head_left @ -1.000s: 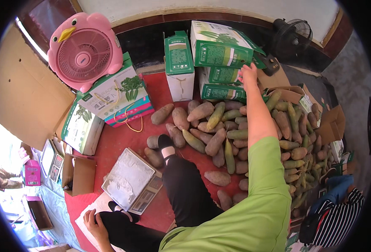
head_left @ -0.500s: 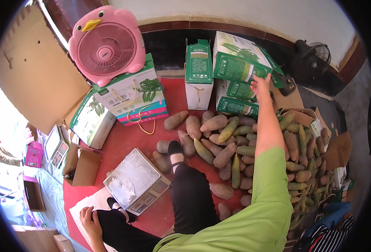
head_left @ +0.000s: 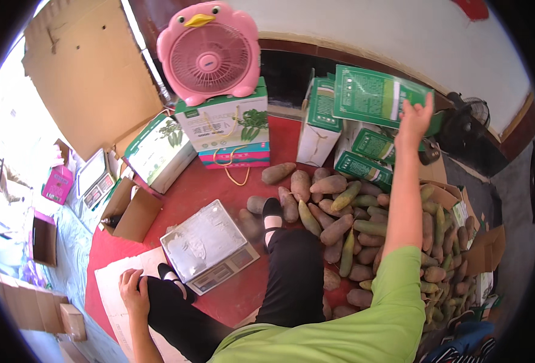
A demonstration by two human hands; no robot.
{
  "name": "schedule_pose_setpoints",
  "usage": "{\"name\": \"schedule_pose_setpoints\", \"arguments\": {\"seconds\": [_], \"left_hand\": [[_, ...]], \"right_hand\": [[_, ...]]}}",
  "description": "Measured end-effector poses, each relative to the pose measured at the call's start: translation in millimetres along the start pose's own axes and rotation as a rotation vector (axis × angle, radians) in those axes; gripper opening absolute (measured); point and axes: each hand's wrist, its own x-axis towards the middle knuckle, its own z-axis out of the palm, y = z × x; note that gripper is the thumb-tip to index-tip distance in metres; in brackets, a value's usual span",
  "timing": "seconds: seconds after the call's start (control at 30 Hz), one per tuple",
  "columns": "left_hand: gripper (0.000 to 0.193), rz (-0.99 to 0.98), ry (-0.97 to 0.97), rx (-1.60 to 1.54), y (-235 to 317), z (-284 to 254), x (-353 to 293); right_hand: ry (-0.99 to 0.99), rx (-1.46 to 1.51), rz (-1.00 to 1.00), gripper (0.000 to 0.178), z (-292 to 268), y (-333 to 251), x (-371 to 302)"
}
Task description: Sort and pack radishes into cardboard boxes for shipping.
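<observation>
Stretched out to the far right, my right hand (head_left: 416, 121) grips the right end of a green and white carton (head_left: 367, 94), its thumb and fingers at the edge. The carton's green printed side faces me; its back is out of sight. Under it lie more green and white cartons (head_left: 364, 171). Just left of these, another green-topped carton (head_left: 323, 118) leans on its end. My left hand (head_left: 133, 293) rests on my left knee with its fingers loosely spread and nothing in them.
A silver scale (head_left: 204, 236) stands on the red floor cover before me. Long root vegetables, brownish and green (head_left: 340, 227), pile up to the right. A pink bird-shaped fan (head_left: 209, 57) sits on stacked boxes. At the far right is a black fan (head_left: 470, 115); an open brown carton (head_left: 131, 212) stands left.
The top carton has swung so that its green side shows more squarely and its white face is hidden. My right hand moves with it. The view has shifted; my left hand stays on the knee.
</observation>
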Motion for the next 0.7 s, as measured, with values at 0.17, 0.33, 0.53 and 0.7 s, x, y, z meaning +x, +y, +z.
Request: {"name": "schedule_pose_setpoints", "arguments": {"seconds": [0.17,0.33,0.53,0.7], "left_hand": [[0.015,0.041,0.047,-0.063,-5.7,-4.0,-3.4],[0.015,0.009,0.086,-0.079,-21.5,-17.4,-19.5],[0.014,0.034,0.145,-0.094,-33.4,-25.4,-29.0],[0.014,0.056,0.162,-0.09,-40.7,-28.0,-31.0]], "right_hand": [[-0.263,0.02,-0.114,0.063,-4.9,-83.1,-10.3],[-0.389,-0.105,-0.158,0.065,16.2,-141.6,-64.6],[-0.8,-0.049,-0.081,0.073,44.6,-144.1,-115.7],[-1.056,0.11,0.137,0.071,88.9,-112.4,-191.9]]}}
